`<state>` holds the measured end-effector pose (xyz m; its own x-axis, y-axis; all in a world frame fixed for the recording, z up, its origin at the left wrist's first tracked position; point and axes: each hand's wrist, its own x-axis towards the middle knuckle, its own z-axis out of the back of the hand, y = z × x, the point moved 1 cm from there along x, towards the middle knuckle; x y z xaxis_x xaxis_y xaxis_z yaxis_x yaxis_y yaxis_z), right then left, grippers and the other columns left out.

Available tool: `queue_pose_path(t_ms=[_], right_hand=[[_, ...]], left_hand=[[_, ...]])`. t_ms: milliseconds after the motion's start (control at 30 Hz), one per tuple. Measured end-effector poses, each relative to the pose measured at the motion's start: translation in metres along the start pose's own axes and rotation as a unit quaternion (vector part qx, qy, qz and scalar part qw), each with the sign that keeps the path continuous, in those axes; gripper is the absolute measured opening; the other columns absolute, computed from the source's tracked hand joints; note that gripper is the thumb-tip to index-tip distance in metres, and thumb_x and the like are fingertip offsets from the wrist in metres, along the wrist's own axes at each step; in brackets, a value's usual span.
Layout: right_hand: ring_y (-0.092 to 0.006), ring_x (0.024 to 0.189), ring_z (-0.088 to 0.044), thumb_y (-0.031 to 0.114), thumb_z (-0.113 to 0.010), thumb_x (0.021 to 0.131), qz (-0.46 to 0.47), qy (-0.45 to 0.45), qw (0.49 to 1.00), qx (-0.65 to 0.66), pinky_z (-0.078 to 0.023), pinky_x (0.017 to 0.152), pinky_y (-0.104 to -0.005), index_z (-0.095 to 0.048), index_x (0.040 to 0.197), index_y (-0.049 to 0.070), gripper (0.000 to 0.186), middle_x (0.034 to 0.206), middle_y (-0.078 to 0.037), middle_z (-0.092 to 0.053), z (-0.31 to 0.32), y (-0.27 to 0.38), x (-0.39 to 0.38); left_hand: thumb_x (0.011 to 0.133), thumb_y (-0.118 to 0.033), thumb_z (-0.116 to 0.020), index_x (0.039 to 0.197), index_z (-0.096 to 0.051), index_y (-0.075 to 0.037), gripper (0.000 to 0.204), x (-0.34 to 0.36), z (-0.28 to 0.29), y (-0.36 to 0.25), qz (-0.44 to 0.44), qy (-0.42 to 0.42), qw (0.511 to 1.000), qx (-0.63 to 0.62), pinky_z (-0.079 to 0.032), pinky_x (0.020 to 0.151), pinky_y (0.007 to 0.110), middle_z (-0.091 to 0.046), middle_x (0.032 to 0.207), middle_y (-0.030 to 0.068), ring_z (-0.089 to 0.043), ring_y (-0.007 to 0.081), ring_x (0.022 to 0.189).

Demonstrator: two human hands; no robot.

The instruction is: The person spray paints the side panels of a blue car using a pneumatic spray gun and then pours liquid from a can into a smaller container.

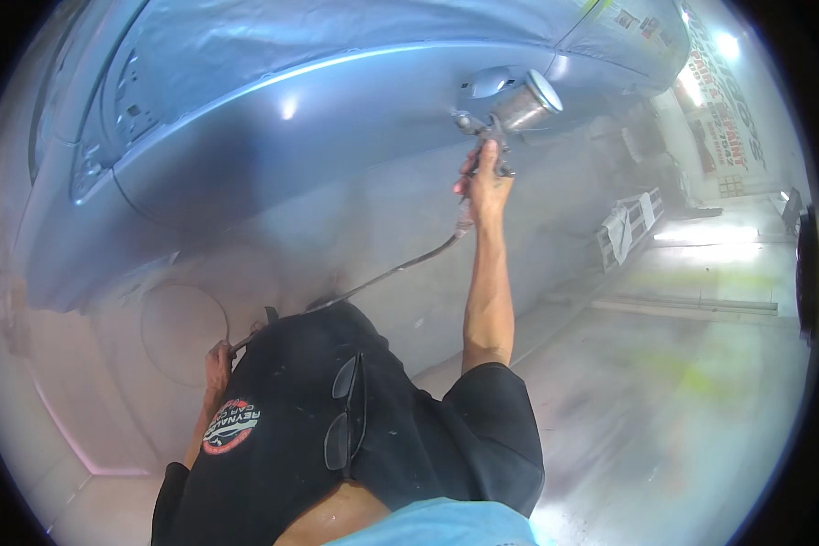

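My right hand is wrapped round the grip of a spray gun, the arm stretched forward. A round metal paint cup sits on the gun, whose front end points left beside a blue car body panel. Close to the cup is a recessed door handle on the panel. From the grip an air hose runs down and left past my waist. Low at the left, my left hand is closed on the hose, which curves on in a loop beyond it.
Thin plastic-like sheeting covers the car above the panel. A white slatted rack with cloth or paper on it stands at the right. The pale floor has yellow-green smears. A banner hangs on the far wall; haze fills the air.
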<state>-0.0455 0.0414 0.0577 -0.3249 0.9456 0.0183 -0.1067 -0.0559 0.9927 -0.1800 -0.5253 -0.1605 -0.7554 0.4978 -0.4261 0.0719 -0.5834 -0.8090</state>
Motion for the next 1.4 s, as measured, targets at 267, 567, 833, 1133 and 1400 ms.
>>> queue_pose_path(t_ms=[267, 567, 833, 1133, 1400], right_hand=[[-0.017, 0.038, -0.052, 0.05, -0.054, 0.099, 0.028, -0.098, 0.995, 0.0, -0.042, 0.033, -0.0284, -0.059, 0.09, -0.001, 0.053, 0.062, -0.007, -0.053, 0.105, 0.006, 0.135], [-0.022, 0.04, -0.057, 0.053, -0.056, 0.097, 0.085, -0.256, 0.958, -0.091, -0.044, 0.035, -0.0309, -0.058, 0.093, -0.006, 0.059, 0.068, -0.012, -0.06, 0.164, 0.034, 0.217], [-0.0179, 0.04, -0.054, 0.047, -0.055, 0.1, 0.083, -0.162, 0.979, -0.088, -0.04, 0.036, -0.0289, -0.059, 0.093, -0.007, 0.056, 0.064, -0.009, -0.056, 0.093, 0.058, 0.127], [-0.0156, 0.043, -0.054, 0.05, -0.054, 0.1, 0.027, 0.022, 0.993, -0.109, -0.04, 0.04, -0.0268, -0.058, 0.094, 0.0, 0.051, 0.067, -0.005, -0.054, -0.039, 0.098, -0.051], [-0.0137, 0.045, -0.055, 0.043, -0.053, 0.102, 0.025, 0.152, 0.985, -0.077, -0.04, 0.04, -0.0267, -0.058, 0.099, 0.0, 0.043, 0.07, -0.005, -0.055, -0.08, 0.16, -0.174]], left_hand=[[0.099, -0.052, -0.041, 0.074, -0.058, -0.003, 0.058, 0.031, -0.048, -0.067, -0.015, 0.005, 1.0, -0.018, -0.037, 0.052, 0.032, -0.05, 0.06, 0.0035, -0.046, 0.0138, 0.055], [0.099, -0.052, -0.04, 0.079, -0.06, -0.003, 0.056, 0.039, -0.066, -0.089, -0.015, 0.03, 0.999, -0.039, -0.04, 0.053, 0.032, -0.052, 0.062, 0.0045, -0.05, 0.0143, 0.057], [0.1, -0.051, -0.04, 0.079, -0.06, -0.001, 0.057, 0.044, -0.059, -0.014, -0.107, 0.001, 0.994, 0.011, -0.04, 0.052, 0.034, -0.053, 0.062, 0.0074, -0.05, 0.0162, 0.057], [0.098, -0.051, -0.041, 0.075, -0.058, 0.0, 0.058, -0.001, 0.004, 0.026, 0.055, -0.019, 0.997, -0.052, -0.04, 0.057, 0.036, -0.051, 0.062, 0.0082, -0.049, 0.017, 0.06], [0.098, -0.048, -0.041, 0.078, -0.056, 0.002, 0.056, -0.123, 0.027, 0.007, 0.015, -0.064, 0.997, -0.049, -0.041, 0.063, 0.038, -0.052, 0.064, 0.0106, -0.048, 0.0211, 0.064]])
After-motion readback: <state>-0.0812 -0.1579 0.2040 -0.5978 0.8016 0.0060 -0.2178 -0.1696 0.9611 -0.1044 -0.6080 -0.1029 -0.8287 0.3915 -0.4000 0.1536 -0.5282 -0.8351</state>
